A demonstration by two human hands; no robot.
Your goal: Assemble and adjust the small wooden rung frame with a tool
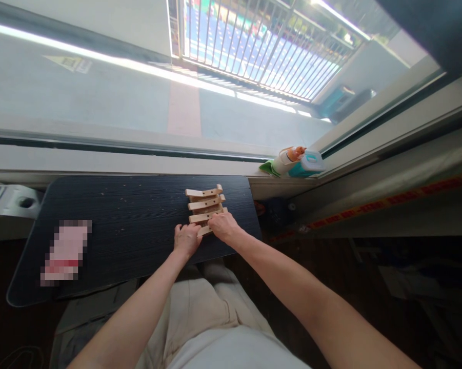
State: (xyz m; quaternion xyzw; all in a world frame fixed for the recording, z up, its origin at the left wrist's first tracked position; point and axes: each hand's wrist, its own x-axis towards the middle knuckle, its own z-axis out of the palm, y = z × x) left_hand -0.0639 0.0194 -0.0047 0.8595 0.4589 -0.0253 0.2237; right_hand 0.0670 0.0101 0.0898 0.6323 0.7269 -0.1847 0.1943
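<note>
A small slatted rack of pale wood (206,204) lies on the dark table (138,225), near its right end. Several curved bars with dark holes make up its length, joined by cross pieces beneath. My left hand (187,239) is closed around the left end of the bar nearest me. On the right end of the same bar, my right hand (223,226) grips with its fingers wrapped over the wood. Both palms and some fingertips are hidden from above.
A pixelated pink and red item (66,251) lies at the table's left. On the window sill stand a bottle with an orange top (289,160) and a teal-and-white container (308,164). A white slotted unit (11,200) borders the table's left edge.
</note>
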